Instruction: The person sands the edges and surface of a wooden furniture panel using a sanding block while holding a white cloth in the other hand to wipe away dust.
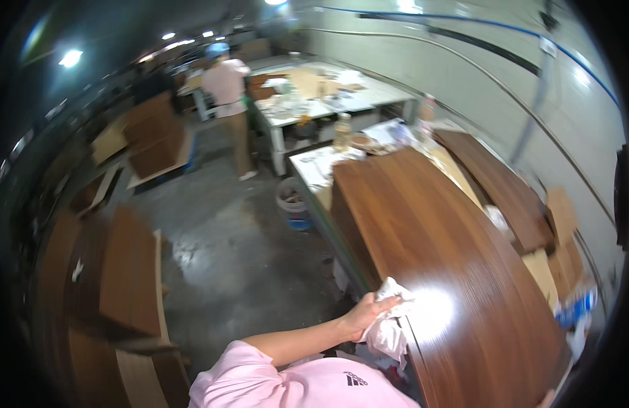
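My left hand (366, 318) is closed around a crumpled white cloth (388, 333). Part of the cloth rests on the near left edge of a large brown wood-grain panel (457, 238), and the rest hangs down beside it. The panel lies on a workbench, its glossy top reflecting a bright light close to the cloth. At the lower right border, a small bit of my right hand (547, 400) shows against the panel's near edge. Its fingers are mostly hidden.
Another brown panel (498, 183) lies along the wall, near cardboard pieces (566, 255) and a blue-labelled bottle (576, 309). A bottle (342, 132) stands beyond the big panel. A bucket (291, 202) sits on the floor. Brown boards (131, 272) stand at left. A person (226, 88) works by a white table (280, 122).
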Action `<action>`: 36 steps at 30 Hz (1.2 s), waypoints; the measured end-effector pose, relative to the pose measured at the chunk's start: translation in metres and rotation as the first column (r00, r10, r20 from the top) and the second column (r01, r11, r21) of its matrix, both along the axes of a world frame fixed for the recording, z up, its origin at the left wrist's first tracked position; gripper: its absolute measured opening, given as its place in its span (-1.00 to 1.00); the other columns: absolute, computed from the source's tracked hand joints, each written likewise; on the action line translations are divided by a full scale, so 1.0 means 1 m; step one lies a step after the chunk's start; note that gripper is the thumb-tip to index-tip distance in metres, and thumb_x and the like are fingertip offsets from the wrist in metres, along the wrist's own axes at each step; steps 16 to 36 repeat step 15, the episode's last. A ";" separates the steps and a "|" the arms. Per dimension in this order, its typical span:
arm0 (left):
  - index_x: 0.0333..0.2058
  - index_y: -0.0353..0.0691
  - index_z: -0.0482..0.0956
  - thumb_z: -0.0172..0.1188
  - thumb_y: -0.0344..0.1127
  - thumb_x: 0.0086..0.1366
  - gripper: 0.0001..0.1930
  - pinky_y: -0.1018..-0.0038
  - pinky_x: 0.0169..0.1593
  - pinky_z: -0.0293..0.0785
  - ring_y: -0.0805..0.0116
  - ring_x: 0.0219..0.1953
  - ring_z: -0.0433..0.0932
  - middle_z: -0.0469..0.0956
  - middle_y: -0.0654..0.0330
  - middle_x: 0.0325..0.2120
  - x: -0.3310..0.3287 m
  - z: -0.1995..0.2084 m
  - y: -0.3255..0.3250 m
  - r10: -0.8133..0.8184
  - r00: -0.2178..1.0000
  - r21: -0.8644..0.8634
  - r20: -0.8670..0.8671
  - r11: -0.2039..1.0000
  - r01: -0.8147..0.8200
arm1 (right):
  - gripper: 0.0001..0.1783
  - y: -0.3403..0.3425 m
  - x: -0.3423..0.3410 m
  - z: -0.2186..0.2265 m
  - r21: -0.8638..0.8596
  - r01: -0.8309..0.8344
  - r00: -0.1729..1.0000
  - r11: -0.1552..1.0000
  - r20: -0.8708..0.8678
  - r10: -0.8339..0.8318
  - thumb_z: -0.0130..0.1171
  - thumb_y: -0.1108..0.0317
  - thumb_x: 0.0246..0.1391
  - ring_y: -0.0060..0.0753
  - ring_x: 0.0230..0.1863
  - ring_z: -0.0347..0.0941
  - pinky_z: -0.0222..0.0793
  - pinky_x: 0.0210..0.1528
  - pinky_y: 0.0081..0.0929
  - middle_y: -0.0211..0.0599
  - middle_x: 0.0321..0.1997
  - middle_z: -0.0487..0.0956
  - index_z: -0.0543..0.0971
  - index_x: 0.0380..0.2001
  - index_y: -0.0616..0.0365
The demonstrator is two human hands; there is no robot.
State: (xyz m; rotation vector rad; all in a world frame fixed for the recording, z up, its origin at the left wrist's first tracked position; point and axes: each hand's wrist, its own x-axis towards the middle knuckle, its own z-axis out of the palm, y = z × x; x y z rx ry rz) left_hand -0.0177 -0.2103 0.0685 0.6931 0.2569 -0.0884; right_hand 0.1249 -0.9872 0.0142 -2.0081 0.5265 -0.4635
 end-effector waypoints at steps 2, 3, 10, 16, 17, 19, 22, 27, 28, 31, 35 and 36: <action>-0.04 -0.35 0.52 0.20 -0.34 0.37 -0.74 0.47 -0.33 0.61 0.47 -0.35 0.63 0.62 0.18 -0.28 -0.021 0.001 0.004 0.044 0.999 0.049 -0.032 0.998 -0.042 | -0.66 -0.023 -0.034 -0.025 0.096 -0.016 0.998 0.995 0.069 0.009 0.17 0.09 0.04 -0.24 -0.16 0.49 0.35 0.00 -0.28 -0.20 -0.33 0.58 0.63 -0.34 0.17; -0.05 -0.36 0.52 0.21 -0.36 0.36 -0.74 0.48 -0.35 0.60 0.46 -0.37 0.62 0.61 0.17 -0.30 -0.030 0.006 0.009 0.051 0.998 0.087 -0.024 0.995 -0.049 | -0.67 -0.031 -0.048 -0.036 0.144 -0.017 0.995 0.989 0.101 0.003 0.17 0.10 0.04 -0.26 -0.18 0.49 0.35 -0.01 -0.29 -0.21 -0.35 0.58 0.63 -0.35 0.16; -0.08 -0.40 0.52 0.17 -0.48 0.30 -0.77 0.47 -0.36 0.59 0.41 -0.43 0.60 0.61 0.12 -0.33 -0.046 0.004 0.034 -0.162 0.983 0.128 -0.088 0.977 0.172 | -0.87 0.014 -0.219 -0.027 0.353 0.338 0.897 0.872 0.158 -0.412 0.08 0.43 -0.03 -0.59 -0.46 0.15 0.13 -0.36 -0.47 -0.59 -0.53 0.29 0.40 -0.61 0.00; -0.02 -0.42 0.52 0.23 -0.45 0.26 -0.68 0.50 -0.30 0.59 0.38 -0.37 0.64 0.64 0.10 -0.26 -0.036 0.006 0.024 -0.276 0.959 0.228 -0.066 0.931 0.284 | -0.87 0.044 -0.375 0.000 0.278 0.512 0.768 0.812 0.274 -0.578 0.14 0.45 -0.06 -0.64 -0.44 0.14 0.10 -0.37 -0.44 -0.55 -0.53 0.31 0.43 -0.60 0.15; -0.02 -0.42 0.52 0.23 -0.45 0.26 -0.68 0.50 -0.30 0.59 0.38 -0.37 0.64 0.64 0.10 -0.26 -0.036 0.006 0.024 -0.276 0.959 0.228 -0.066 0.931 0.284 | -0.87 0.044 -0.375 0.000 0.278 0.512 0.768 0.812 0.274 -0.578 0.14 0.45 -0.06 -0.64 -0.44 0.14 0.10 -0.37 -0.44 -0.55 -0.53 0.31 0.43 -0.60 0.15; -0.02 -0.42 0.52 0.23 -0.45 0.26 -0.68 0.50 -0.30 0.59 0.38 -0.37 0.64 0.64 0.10 -0.26 -0.036 0.006 0.024 -0.276 0.959 0.228 -0.066 0.931 0.284 | -0.87 0.044 -0.375 0.000 0.278 0.512 0.768 0.812 0.274 -0.578 0.14 0.45 -0.06 -0.64 -0.44 0.14 0.10 -0.37 -0.44 -0.55 -0.53 0.31 0.43 -0.60 0.15; -0.02 -0.42 0.52 0.23 -0.45 0.26 -0.68 0.50 -0.30 0.59 0.38 -0.37 0.64 0.64 0.10 -0.26 -0.036 0.006 0.024 -0.276 0.959 0.228 -0.066 0.931 0.284 | -0.87 0.044 -0.375 0.000 0.278 0.512 0.768 0.812 0.274 -0.578 0.14 0.45 -0.06 -0.64 -0.44 0.14 0.10 -0.37 -0.44 -0.55 -0.53 0.31 0.43 -0.60 0.15; -0.02 -0.42 0.52 0.23 -0.45 0.26 -0.68 0.50 -0.30 0.59 0.38 -0.37 0.64 0.64 0.10 -0.26 -0.036 0.006 0.024 -0.276 0.959 0.228 -0.066 0.931 0.284 | -0.87 0.044 -0.375 0.000 0.278 0.512 0.768 0.812 0.274 -0.578 0.14 0.45 -0.06 -0.64 -0.44 0.14 0.10 -0.37 -0.44 -0.55 -0.53 0.31 0.43 -0.60 0.15; -0.02 -0.42 0.52 0.23 -0.45 0.26 -0.68 0.50 -0.30 0.59 0.38 -0.37 0.64 0.64 0.10 -0.26 -0.036 0.006 0.024 -0.276 0.959 0.228 -0.066 0.931 0.284 | -0.87 0.044 -0.375 0.000 0.278 0.512 0.768 0.812 0.274 -0.578 0.14 0.45 -0.06 -0.64 -0.44 0.14 0.10 -0.37 -0.44 -0.55 -0.53 0.31 0.43 -0.60 0.15; -0.02 -0.42 0.52 0.23 -0.45 0.26 -0.68 0.50 -0.30 0.59 0.38 -0.37 0.64 0.64 0.10 -0.26 -0.036 0.006 0.024 -0.276 0.959 0.228 -0.066 0.931 0.284 | -0.87 0.044 -0.375 0.000 0.278 0.512 0.768 0.812 0.274 -0.578 0.14 0.45 -0.06 -0.64 -0.44 0.14 0.10 -0.37 -0.44 -0.55 -0.53 0.31 0.43 -0.60 0.15; -0.02 -0.42 0.52 0.23 -0.45 0.26 -0.68 0.50 -0.30 0.59 0.38 -0.37 0.64 0.64 0.10 -0.26 -0.036 0.006 0.024 -0.276 0.959 0.228 -0.066 0.931 0.284 | -0.87 0.044 -0.375 0.000 0.278 0.512 0.768 0.812 0.274 -0.578 0.14 0.45 -0.06 -0.64 -0.44 0.14 0.10 -0.37 -0.44 -0.55 -0.53 0.31 0.43 -0.60 0.15; -0.02 -0.42 0.52 0.23 -0.45 0.26 -0.68 0.50 -0.30 0.59 0.38 -0.37 0.64 0.64 0.10 -0.26 -0.036 0.006 0.024 -0.276 0.959 0.228 -0.066 0.931 0.284 | -0.87 0.044 -0.375 0.000 0.278 0.512 0.768 0.812 0.274 -0.578 0.14 0.45 -0.06 -0.64 -0.44 0.14 0.10 -0.37 -0.44 -0.55 -0.53 0.31 0.43 -0.60 0.15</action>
